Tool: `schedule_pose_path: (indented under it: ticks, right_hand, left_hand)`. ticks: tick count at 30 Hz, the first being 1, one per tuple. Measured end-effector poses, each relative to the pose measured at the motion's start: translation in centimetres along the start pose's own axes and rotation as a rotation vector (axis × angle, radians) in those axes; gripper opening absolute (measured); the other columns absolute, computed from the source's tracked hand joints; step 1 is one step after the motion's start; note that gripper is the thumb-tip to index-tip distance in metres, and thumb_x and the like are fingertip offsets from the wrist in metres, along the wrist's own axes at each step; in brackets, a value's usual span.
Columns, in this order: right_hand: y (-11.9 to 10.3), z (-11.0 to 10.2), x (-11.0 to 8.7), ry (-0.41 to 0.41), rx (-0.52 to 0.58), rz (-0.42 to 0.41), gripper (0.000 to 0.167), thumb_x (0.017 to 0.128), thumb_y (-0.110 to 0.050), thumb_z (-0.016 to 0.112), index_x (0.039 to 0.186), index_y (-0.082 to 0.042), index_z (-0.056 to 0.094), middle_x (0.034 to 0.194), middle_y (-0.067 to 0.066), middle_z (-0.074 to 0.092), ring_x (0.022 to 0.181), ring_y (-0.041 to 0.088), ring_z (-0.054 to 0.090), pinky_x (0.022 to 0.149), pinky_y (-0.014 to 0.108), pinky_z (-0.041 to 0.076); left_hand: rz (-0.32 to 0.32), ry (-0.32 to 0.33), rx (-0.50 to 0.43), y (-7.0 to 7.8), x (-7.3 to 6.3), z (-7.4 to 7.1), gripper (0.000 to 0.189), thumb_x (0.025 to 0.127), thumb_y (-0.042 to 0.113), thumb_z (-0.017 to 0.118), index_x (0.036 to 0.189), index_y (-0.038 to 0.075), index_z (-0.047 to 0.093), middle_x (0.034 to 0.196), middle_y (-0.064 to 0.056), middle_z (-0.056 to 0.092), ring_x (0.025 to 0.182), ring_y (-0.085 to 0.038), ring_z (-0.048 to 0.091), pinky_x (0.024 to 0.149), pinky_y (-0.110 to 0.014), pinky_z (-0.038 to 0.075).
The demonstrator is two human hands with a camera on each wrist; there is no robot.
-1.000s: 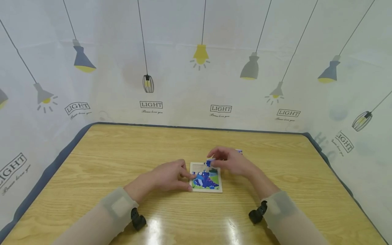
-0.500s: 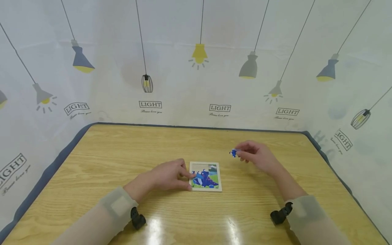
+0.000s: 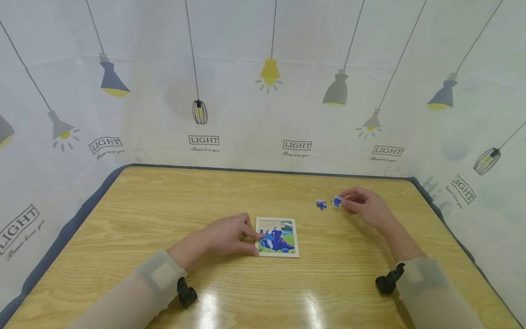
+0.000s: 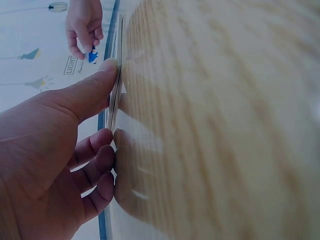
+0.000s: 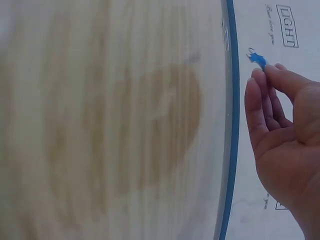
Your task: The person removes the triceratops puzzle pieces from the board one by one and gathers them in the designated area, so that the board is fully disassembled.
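Note:
A small square jigsaw puzzle [image 3: 277, 237] in a pale frame, with a blue dinosaur picture, lies flat on the table. The upper left of its picture shows bare backing. My left hand [image 3: 230, 235] rests at the frame's left side, index finger and thumb touching it; in the left wrist view the thumb [image 4: 102, 75] lies along the frame edge and other fingers bend against the table. Off to the right, my right hand [image 3: 367, 208] pinches a blue puzzle piece [image 3: 337, 201] between thumb and fingers, above the table. A second blue piece [image 3: 321, 204] lies on the table just left of it.
The wooden table [image 3: 185, 196] has a dark blue edge along the back and sides. Behind it hangs a pale wall sheet [image 3: 238, 91] printed with lamps. Each wrist wears a black camera, such as the right one [image 3: 388, 281].
My right hand has moved from above the puzzle to the right, still pinching the blue piece. The second piece on the table has come into full view. My left hand stays put.

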State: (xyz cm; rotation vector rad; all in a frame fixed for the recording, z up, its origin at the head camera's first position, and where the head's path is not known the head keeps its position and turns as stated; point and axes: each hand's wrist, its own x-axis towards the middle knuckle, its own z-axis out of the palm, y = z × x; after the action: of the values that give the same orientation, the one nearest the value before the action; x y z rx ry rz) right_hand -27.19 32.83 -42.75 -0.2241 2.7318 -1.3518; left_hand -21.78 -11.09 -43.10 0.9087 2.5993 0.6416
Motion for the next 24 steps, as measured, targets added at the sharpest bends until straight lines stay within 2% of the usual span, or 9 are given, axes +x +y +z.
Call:
schedule_pose_path:
  ticks: [4,7,10,13,17,24]
  right_hand:
    - [0.8,-0.6,0.6,-0.003,-0.132,0.037,0.034,0.11,-0.026,0.07,0.137,-0.007,0.07,0.128,0.021,0.074,0.106,0.023,0.069,0.085,0.032,0.058]
    - [1.3,-1.0,1.1,0.0,-0.237,0.066,0.033,0.11,-0.029,0.069,0.136,-0.009,0.073,0.134,0.022,0.072,0.114,0.032,0.066,0.091,0.042,0.054]
    - [1.5,-1.1,1.4,-0.006,-0.274,0.1,0.033,0.11,-0.029,0.068,0.136,-0.01,0.073,0.137,0.024,0.07,0.125,0.041,0.063,0.103,0.056,0.05]
    - [1.8,-1.2,1.6,-0.02,-0.293,0.114,0.035,0.11,-0.032,0.068,0.137,-0.01,0.073,0.139,0.025,0.069,0.129,0.044,0.062,0.11,0.063,0.046]
    - [1.8,-1.1,1.8,-0.049,-0.32,0.094,0.036,0.11,-0.036,0.068,0.137,-0.012,0.074,0.137,0.023,0.07,0.126,0.042,0.063,0.107,0.062,0.047]
    - [2.0,-0.7,2.1,-0.071,-0.32,0.095,0.035,0.111,-0.034,0.067,0.137,-0.013,0.074,0.131,0.019,0.068,0.115,0.035,0.059,0.099,0.052,0.045]
  left_hand:
    - [-0.002,0.001,-0.006,0.0,0.1,0.0,0.05,0.096,0.054,0.082,0.14,0.031,0.075,0.105,0.004,0.055,0.089,-0.015,0.05,0.075,-0.029,0.04]
    - [-0.002,-0.001,-0.006,0.0,0.2,0.1,0.05,0.096,0.054,0.082,0.14,0.031,0.075,0.105,0.004,0.055,0.09,-0.014,0.05,0.075,-0.029,0.041]
    - [-0.002,-0.003,-0.009,-0.1,0.2,0.1,0.05,0.096,0.054,0.082,0.14,0.031,0.076,0.105,0.004,0.055,0.09,-0.014,0.05,0.075,-0.029,0.041]
    - [-0.002,-0.004,-0.004,0.0,0.2,0.2,0.05,0.096,0.054,0.082,0.14,0.031,0.075,0.105,0.004,0.055,0.09,-0.014,0.05,0.075,-0.029,0.041]
    - [-0.002,-0.003,-0.001,0.0,0.2,0.1,0.05,0.097,0.054,0.082,0.141,0.031,0.075,0.105,0.004,0.055,0.089,-0.014,0.05,0.074,-0.028,0.041]
    - [-0.007,-0.001,-0.01,0.0,0.1,0.1,0.05,0.096,0.052,0.082,0.141,0.03,0.075,0.106,0.005,0.055,0.088,-0.014,0.049,0.073,-0.028,0.04]
